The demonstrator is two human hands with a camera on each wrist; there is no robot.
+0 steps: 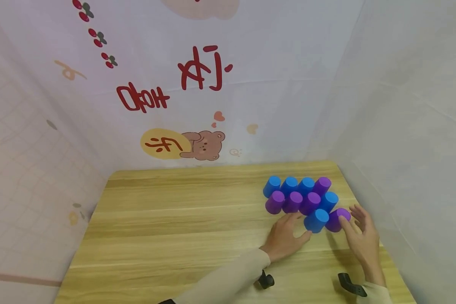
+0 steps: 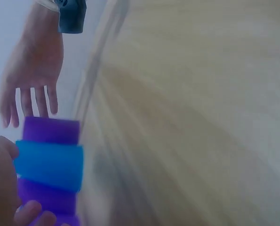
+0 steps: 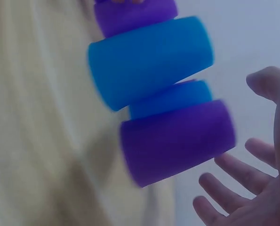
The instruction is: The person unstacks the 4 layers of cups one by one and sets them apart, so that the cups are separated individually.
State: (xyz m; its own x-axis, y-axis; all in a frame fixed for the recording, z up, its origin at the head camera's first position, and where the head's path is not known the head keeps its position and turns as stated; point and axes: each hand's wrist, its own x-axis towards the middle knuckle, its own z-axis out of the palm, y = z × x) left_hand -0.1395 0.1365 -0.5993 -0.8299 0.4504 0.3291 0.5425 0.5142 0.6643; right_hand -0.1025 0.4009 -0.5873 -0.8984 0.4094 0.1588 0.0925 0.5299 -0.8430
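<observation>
Upside-down blue and purple cups stand close together on the right of the table. At the front of the group are a blue cup [image 1: 316, 221] and, to its right, a purple cup [image 1: 337, 221]. My left hand [image 1: 284, 237] is left of the front blue cup, its thumb tip by the cup's lower edge and its fingers reaching toward the purple cups [image 1: 293, 202] behind. Beside the front purple cup is my right hand [image 1: 365, 242], fingers spread. The right wrist view shows this purple cup [image 3: 177, 143] apart from my palm, with no fingers wrapped round it.
Behind the front pair are a row of purple cups ending in a blue cup [image 1: 329, 202], and a back row of blue cups [image 1: 290, 184] ending in a purple cup [image 1: 322, 185]. The wooden table [image 1: 167, 228] meets a white printed cloth [image 1: 281, 105] behind and on both sides.
</observation>
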